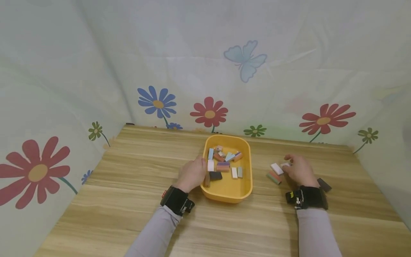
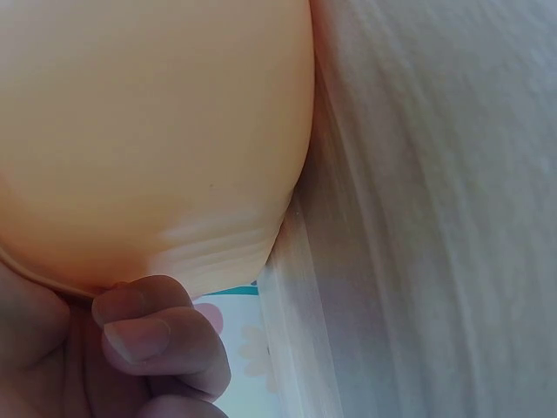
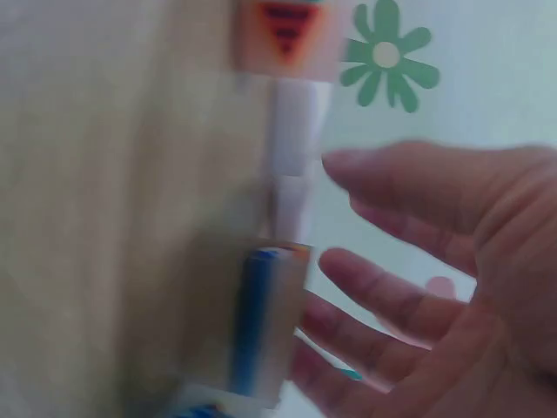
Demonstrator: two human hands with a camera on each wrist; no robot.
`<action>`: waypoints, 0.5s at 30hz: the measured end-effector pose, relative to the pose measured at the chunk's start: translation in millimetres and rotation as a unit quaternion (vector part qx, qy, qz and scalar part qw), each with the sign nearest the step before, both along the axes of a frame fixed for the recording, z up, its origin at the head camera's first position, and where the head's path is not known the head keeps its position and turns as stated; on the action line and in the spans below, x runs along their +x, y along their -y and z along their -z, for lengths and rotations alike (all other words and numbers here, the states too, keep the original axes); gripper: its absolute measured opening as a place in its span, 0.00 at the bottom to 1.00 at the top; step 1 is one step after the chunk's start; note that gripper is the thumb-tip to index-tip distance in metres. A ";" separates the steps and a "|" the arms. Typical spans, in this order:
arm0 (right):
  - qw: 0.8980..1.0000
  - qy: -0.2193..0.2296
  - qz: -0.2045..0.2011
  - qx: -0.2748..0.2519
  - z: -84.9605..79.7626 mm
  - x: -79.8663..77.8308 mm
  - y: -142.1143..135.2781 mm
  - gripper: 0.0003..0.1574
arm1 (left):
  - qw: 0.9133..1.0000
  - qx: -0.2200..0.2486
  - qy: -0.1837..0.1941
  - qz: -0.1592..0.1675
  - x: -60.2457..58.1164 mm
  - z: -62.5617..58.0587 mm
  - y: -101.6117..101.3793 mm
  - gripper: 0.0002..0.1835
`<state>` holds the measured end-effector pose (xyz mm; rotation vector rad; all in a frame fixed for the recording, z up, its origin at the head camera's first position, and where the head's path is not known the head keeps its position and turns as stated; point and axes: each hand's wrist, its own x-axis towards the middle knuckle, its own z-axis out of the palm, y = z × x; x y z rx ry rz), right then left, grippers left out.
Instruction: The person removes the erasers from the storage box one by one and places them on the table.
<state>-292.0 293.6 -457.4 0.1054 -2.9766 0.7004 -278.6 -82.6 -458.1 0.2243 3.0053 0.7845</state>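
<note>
So the left hand (image 1: 192,174) is gripping the left rim of a smooth, round-cornered plastic tub (image 1: 224,187), long axis running away from the person. Right hand's (image 1: 301,171) kinda spread, thumb and fingers apart, by two flat white blocks (image 1: 277,169) on the wood-grain desk (image 1: 250,228). The unhidden one slants far-left to near-right, same as the striped block (image 1: 274,177) beside it.
</note>
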 end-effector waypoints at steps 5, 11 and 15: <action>1.000 0.014 -0.028 -0.002 -14.4 5.0 2.1 0.28 | 1.000 0.001 0.000 0.001 -0.8 0.7 0.2 0.22; 0.998 -0.019 -0.055 0.003 -40.8 12.7 16.7 0.29 | 1.000 -0.002 -0.009 0.003 -0.5 0.3 0.0 0.21; 0.998 -0.023 -0.062 0.007 -61.0 20.7 36.7 0.30 | 1.000 0.000 -0.011 0.008 0.5 -1.5 0.7 0.20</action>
